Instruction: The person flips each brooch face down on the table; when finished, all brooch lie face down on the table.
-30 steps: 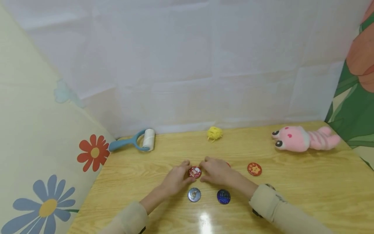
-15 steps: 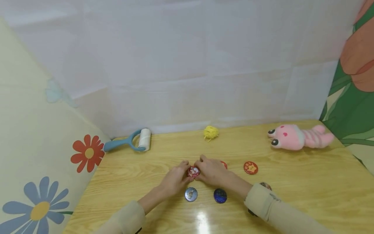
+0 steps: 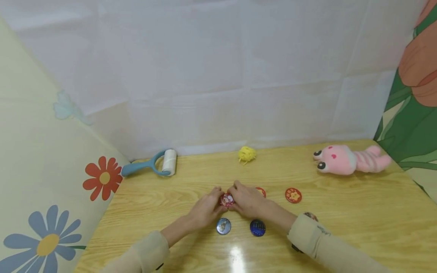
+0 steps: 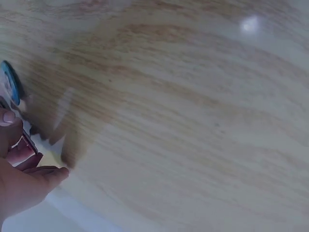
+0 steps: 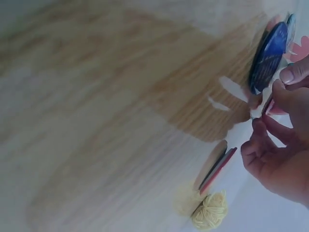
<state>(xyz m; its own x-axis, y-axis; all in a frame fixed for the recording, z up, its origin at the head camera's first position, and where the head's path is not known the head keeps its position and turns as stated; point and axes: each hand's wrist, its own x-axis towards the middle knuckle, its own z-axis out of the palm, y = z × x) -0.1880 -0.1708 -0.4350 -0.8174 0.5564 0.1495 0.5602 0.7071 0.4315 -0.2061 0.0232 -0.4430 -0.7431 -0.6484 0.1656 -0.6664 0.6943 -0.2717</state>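
Note:
A red round button badge [image 3: 227,200] with a white figure is held between both hands in the head view. My left hand [image 3: 205,207] pinches its left edge, and my right hand [image 3: 247,200] pinches the right edge. Seen from the right wrist, the badge [image 5: 268,105] shows edge-on between thumb and fingers. Just nearer than the hands lie a light blue badge [image 3: 223,226] and a dark blue badge [image 3: 257,228]. Behind the right hand, a second red badge [image 3: 261,191] is partly covered.
To the right lies a red badge with a yellow star [image 3: 293,195]; another badge [image 3: 311,215] peeks past the right sleeve. Along the back of the wooden table [image 3: 136,216] are a blue-handled lint roller [image 3: 169,162], a yellow yarn ball [image 3: 247,154] and a pink plush toy [image 3: 351,160].
My right hand has closed in from the right and taken hold of the red badge's edge. The head view has shifted slightly; the other badges stay where they lay.

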